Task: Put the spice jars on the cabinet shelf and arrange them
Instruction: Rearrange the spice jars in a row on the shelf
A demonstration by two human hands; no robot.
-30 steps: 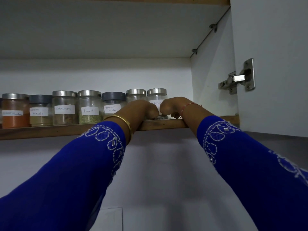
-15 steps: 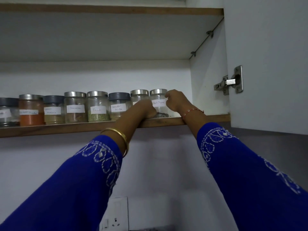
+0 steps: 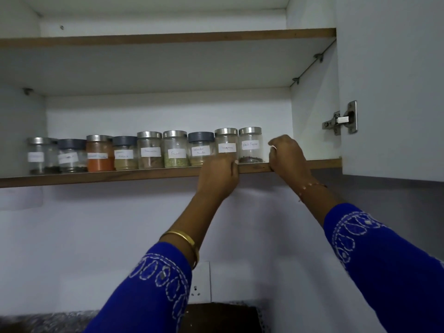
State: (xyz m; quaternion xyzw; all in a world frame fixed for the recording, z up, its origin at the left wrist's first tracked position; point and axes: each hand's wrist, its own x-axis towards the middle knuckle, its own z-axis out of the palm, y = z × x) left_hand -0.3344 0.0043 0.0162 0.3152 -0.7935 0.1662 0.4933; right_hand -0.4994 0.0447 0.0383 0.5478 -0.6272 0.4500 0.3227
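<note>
Nine labelled spice jars (image 3: pixel 149 150) stand upright in one row along the front of the lower cabinet shelf (image 3: pixel 96 175), the black pepper jar (image 3: pixel 250 145) at the right end. The left hand (image 3: pixel 219 175) sits at the shelf edge below the last two jars, fingers curled, its grip holding nothing visible. The right hand (image 3: pixel 286 156) is just beside the pepper jar, fingers curled; whether it touches the jar is unclear.

Nine spice jars (image 3: pixel 250 145) line the shelf (image 3: pixel 96 176) (labels forward); hands (image 3: pixel 219 175) alongside.
</note>
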